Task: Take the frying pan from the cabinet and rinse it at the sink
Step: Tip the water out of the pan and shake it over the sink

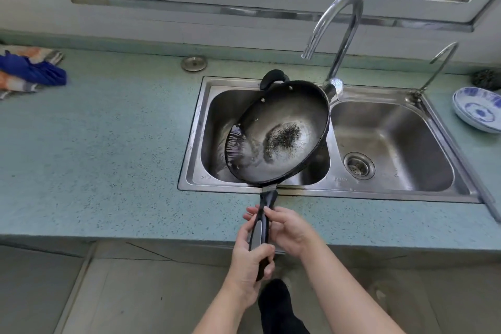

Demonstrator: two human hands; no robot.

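Note:
A black frying pan [282, 130] with a worn, speckled base is held tilted to the left over the left basin of a steel double sink [393, 192]. Water pools at the pan's lower left rim. Its long black handle [267, 214] reaches back over the counter edge toward me. My left hand [250, 260] is wrapped around the end of the handle. My right hand [287, 228] grips the handle a little higher up, fingers curled over it. The curved tap [336, 27] arches above the pan, with no water running from its spout.
A second thin tap [442, 62] stands behind the right basin, whose drain strainer [359, 165] shows. Blue-and-white bowls [479, 108] sit at the counter's right end. Cloths [29, 70] lie at far left. A round metal cap [194, 63] sits behind the sink. A window runs above.

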